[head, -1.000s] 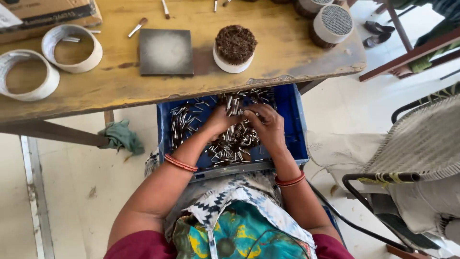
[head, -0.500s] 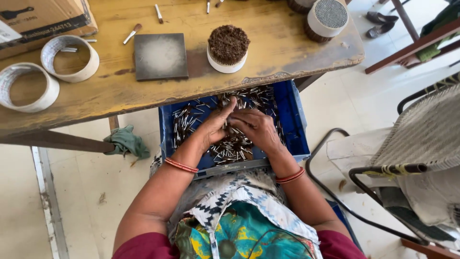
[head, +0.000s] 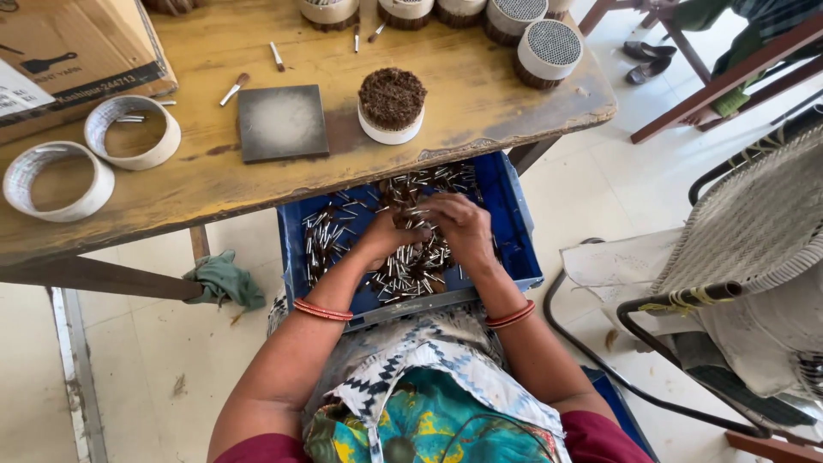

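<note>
While both hands work in the blue crate [head: 514,249] on the lap, left hand [head: 387,233] and right hand [head: 463,225] have fingers curled into the heap of small metal-tipped sticks [head: 403,266], gathering a bunch. Pieces look light, stiff and slippery; best pinched as an aligned bundle mid-length. Beyond, on the worktop [head: 480,94]: a packed round cup [head: 391,105] and a dark tile [head: 282,123].

- Crate [head: 514,225]: blue
- Small tubes [head: 403,266]: silver w/ brown
- Bangles [head: 322,309]: red-orange
- Table [head: 480,94]: worn yellow wood
- Square pad [head: 282,123]: dark grey
- Rag [head: 225,281]: green
</note>
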